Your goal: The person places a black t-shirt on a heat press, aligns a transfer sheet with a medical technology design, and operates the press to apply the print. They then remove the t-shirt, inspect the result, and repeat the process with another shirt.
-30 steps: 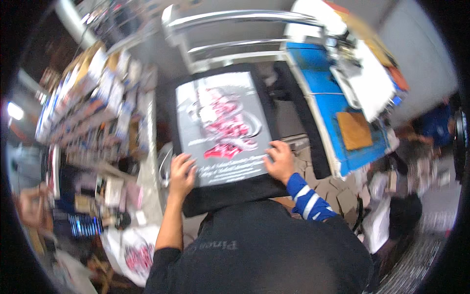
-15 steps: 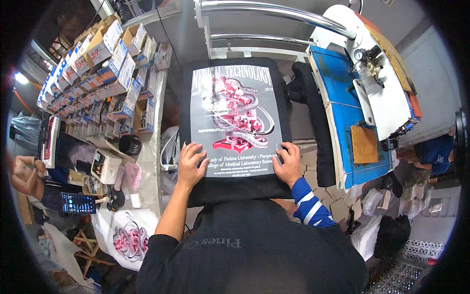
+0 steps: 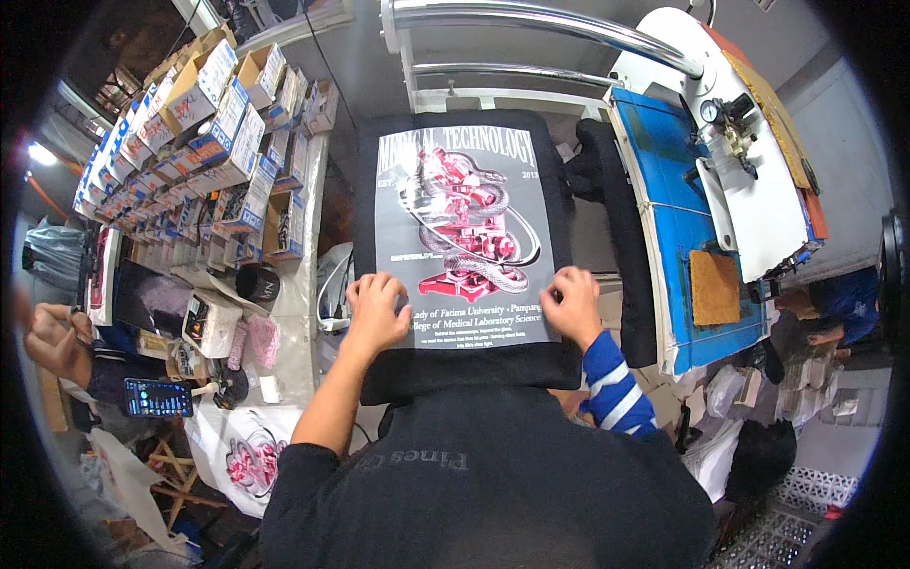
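Observation:
A glossy grey transfer film (image 3: 455, 275) with a pink and white print lies on black fabric (image 3: 445, 365), which is spread over a flat padded board in front of me. My left hand (image 3: 377, 308) is at the film's lower left edge, its fingers bent and apart. At the lower right edge is my right hand (image 3: 572, 302), with loosely curled fingers and the thumb apart from them. Both hands touch or nearly touch the film's edges; whether any fingertip pinches it I cannot make out. A blue and white striped sleeve (image 3: 616, 384) covers my right forearm.
A heat press (image 3: 730, 190) with a gauge and chrome bars stands at the right, beside a blue pad (image 3: 678, 218). Cardboard boxes (image 3: 204, 142) crowd the left table. A phone (image 3: 158, 397) and a printed white sheet (image 3: 242, 455) are lower left. Another person's hand (image 3: 57, 332) shows far left.
My fingers have bent more, and my right hand has lifted and turned slightly at the film's edge. The whole view has shifted a little; the film lies about the same on the fabric.

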The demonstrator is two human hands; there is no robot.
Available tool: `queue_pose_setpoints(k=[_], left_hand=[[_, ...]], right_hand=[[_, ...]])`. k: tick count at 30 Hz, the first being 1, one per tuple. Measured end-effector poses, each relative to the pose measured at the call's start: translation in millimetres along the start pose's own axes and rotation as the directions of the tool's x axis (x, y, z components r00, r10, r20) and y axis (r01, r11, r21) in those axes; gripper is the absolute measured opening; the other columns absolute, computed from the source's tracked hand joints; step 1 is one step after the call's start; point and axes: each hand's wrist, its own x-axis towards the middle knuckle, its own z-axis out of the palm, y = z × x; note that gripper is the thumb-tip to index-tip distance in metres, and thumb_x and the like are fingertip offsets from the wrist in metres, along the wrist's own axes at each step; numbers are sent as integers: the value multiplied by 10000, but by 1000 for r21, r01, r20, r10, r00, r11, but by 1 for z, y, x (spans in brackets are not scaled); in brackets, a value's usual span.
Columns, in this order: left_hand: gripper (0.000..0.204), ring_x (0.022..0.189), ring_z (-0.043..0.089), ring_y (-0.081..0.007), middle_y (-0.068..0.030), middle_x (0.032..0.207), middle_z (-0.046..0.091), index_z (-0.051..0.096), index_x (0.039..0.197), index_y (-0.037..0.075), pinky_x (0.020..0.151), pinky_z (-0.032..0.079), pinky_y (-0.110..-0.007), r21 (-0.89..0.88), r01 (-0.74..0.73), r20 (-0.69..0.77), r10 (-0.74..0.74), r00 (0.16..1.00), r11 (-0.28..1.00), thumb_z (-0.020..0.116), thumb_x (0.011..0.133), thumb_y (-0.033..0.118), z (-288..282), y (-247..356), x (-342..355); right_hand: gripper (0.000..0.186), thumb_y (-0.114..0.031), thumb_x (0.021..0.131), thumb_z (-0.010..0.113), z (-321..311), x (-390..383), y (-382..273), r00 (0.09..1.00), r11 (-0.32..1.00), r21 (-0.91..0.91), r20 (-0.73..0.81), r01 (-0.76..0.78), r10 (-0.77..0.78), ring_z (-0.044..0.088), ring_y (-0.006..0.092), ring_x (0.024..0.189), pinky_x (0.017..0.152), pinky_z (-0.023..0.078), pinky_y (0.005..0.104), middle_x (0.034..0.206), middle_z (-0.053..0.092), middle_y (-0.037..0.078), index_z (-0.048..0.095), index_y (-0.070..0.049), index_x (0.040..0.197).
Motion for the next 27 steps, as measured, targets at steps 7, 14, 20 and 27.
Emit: queue_pose_setpoints(k=[7, 14, 20, 27], left_hand=[[235, 1021, 677, -258, -125, 1083, 716, 718, 1096, 4, 933, 519, -382, -539, 207, -277, -405, 871, 816, 710, 924, 164, 22, -139, 174], [679, 1234, 619, -315, -140, 1323, 676, 637, 1348, 53, 1114, 431, -484, -683, 685, 704, -479, 525, -253, 487, 1022, 629, 53, -178, 256], [328, 1005, 700, -274, -121, 1122, 729, 672, 1197, -1, 936, 539, -425, -896, 426, 413, -593, 691, -128, 715, 979, 239, 62, -231, 256], [493, 833, 638, -147, -29, 973, 708, 613, 1316, -2, 768, 500, -311, -934, 358, 280, -608, 743, 8, 811, 902, 177, 34, -236, 256]], right_hand=[[175, -188, 861, 712, 34, 185, 75, 892, 934, 341, -383, -103, 238, 657, 378, 1026, 922, 514, 445, 1000, 705, 189, 707, -18, 903], [387, -340, 1036, 592, 76, 280, 124, 675, -84, 827, 508, -556, 535, 706, 292, 995, 896, 572, 434, 1132, 733, 137, 662, -13, 1231], [268, -166, 962, 685, 76, 314, 151, 643, -299, 771, 635, -562, 428, 717, 325, 901, 852, 584, 470, 1063, 735, 168, 691, 23, 1151], [217, -88, 887, 748, 65, 313, 163, 715, -181, 878, 468, -443, 520, 694, 236, 886, 793, 561, 399, 1013, 730, 114, 729, 5, 1083]])
